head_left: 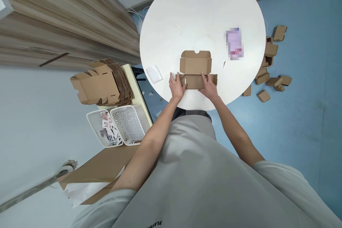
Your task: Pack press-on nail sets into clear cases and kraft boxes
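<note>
A brown cardboard box point(196, 66), partly folded, lies near the front edge of the round white table point(192, 14). Its notched lid panel with small side flaps spreads away from me, and the narrower near part is between my hands. My left hand point(176, 87) grips the near left corner, with the thumb over the cardboard and fingers at the left end. Around the near right part, my right hand point(210, 88) holds the box, its fingers on the fold line. A side flap sticks out to the right of that hand. Undersides of both hands are hidden.
A white packet point(154, 74) lies at the table's left and a blurred purple item point(234, 43) at its right. Flat cardboard blanks point(98, 83) are stacked at left beside two white baskets point(130, 124). Several small boxes point(269, 50) litter the blue floor at right.
</note>
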`<state>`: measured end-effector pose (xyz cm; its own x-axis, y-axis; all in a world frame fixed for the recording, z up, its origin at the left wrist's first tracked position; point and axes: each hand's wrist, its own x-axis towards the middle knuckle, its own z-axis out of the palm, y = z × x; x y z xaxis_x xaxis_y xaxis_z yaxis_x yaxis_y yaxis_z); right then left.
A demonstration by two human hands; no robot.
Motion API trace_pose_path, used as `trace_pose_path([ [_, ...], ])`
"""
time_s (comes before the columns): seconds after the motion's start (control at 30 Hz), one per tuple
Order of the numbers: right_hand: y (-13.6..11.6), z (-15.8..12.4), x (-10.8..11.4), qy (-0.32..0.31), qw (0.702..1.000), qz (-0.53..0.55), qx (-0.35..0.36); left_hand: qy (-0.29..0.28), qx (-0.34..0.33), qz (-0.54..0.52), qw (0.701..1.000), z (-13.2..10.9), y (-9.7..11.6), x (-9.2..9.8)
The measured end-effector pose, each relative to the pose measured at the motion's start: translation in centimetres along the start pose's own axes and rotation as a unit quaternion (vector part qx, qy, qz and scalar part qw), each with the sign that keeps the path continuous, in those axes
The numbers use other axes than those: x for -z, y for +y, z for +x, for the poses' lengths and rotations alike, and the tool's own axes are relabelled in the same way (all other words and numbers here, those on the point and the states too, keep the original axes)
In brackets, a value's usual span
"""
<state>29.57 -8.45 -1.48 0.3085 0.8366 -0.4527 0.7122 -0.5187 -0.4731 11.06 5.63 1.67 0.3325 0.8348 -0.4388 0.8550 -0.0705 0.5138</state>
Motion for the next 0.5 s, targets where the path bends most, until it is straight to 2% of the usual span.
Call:
trace_pose_path([
  [0.1, 0.04, 0.07, -0.24, 0.006, 1.000, -0.001, 0.001, -0.047, 0.094, -0.064, 0.992, 0.24, 0.01, -0.15],
  [0.17, 0.02, 0.14, -0.25, 0.006, 1.000, -0.004, 0.002, -0.101, 0.088, -0.096, 0.986, 0.28, -0.06, -0.15],
  [0.23, -0.04, 0.18, -0.16, 0.005, 1.000, -0.010, 0.002, -0.133, 0.044, -0.116, 0.983, 0.05, -0.01, -0.12],
  [0.33, -0.16, 0.12, 0.06, -0.002, 1.000, -0.022, 0.001, -0.123, 0.011, -0.104, 0.987, -0.47, 0.20, -0.20],
  [0.5, -0.34, 0.07, 0.44, -0.023, 1.000, -0.016, 0.001, -0.097, 0.067, 0.008, 0.993, -0.34, 0.31, -0.72],
])
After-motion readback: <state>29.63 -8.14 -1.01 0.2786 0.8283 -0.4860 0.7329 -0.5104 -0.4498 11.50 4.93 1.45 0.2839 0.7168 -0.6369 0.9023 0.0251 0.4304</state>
